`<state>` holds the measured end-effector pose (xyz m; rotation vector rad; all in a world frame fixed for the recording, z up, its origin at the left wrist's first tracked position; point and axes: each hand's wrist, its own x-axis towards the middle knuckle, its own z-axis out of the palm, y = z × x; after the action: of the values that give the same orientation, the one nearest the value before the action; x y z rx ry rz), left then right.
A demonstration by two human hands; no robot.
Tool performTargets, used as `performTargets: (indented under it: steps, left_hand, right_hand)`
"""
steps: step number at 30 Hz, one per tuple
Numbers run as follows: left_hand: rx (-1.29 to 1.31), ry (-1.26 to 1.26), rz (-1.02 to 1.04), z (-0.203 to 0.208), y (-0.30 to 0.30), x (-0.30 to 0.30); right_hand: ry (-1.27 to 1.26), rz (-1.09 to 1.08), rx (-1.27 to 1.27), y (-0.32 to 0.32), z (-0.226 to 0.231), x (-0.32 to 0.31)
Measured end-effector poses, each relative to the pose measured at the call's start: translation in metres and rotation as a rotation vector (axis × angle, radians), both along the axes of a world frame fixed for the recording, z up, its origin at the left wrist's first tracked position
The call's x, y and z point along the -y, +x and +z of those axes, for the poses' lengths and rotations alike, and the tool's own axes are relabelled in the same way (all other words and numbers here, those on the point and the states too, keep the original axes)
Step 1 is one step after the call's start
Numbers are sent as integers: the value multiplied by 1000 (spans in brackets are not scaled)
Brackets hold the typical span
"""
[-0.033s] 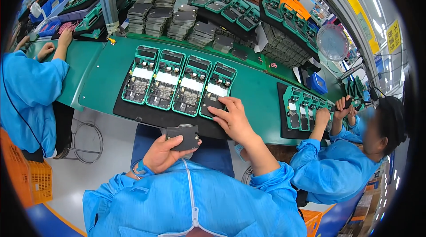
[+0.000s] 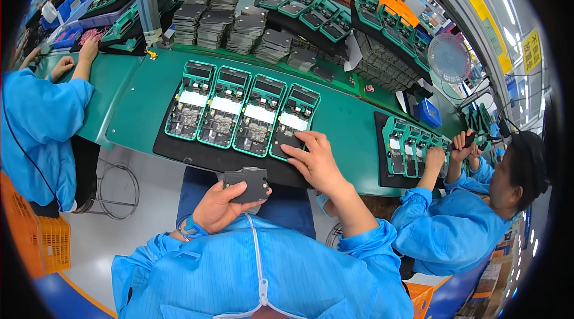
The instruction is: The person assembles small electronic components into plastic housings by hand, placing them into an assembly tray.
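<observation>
Four green cases (image 2: 259, 114) line a mat (image 2: 206, 156) on the tabletop (image 2: 137, 116). The left hand (image 2: 216, 209) grips stacked dark plates (image 2: 254, 185); the right hand (image 2: 317, 160), loosely spread, touches a single plate (image 2: 285, 139) inside the rightmost case (image 2: 293, 120), seemingly seating it; the next move calls for square alignment.

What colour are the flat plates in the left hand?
The plates are dark grey; the head view shows them best.
</observation>
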<state>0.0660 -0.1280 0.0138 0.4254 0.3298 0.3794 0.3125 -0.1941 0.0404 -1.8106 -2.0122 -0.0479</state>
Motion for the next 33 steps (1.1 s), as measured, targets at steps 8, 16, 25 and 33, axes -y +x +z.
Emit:
performTargets:
  steps: [8, 16, 25, 33]
  left_hand:
    - [102, -67, -34, -2, -3, -8]
    - [-10, 2, 60, 4, -8, -16]
    - [39, 2, 203, 10, -24, -32]
    - [117, -100, 249, 2, -44, -38]
  right_hand:
    - [37, -24, 131, -20, 12, 3]
    - [-40, 386, -144, -51, 19, -16]
    - [33, 129, -47, -52, 19, -40]
    - [93, 21, 70, -54, 1, -46]
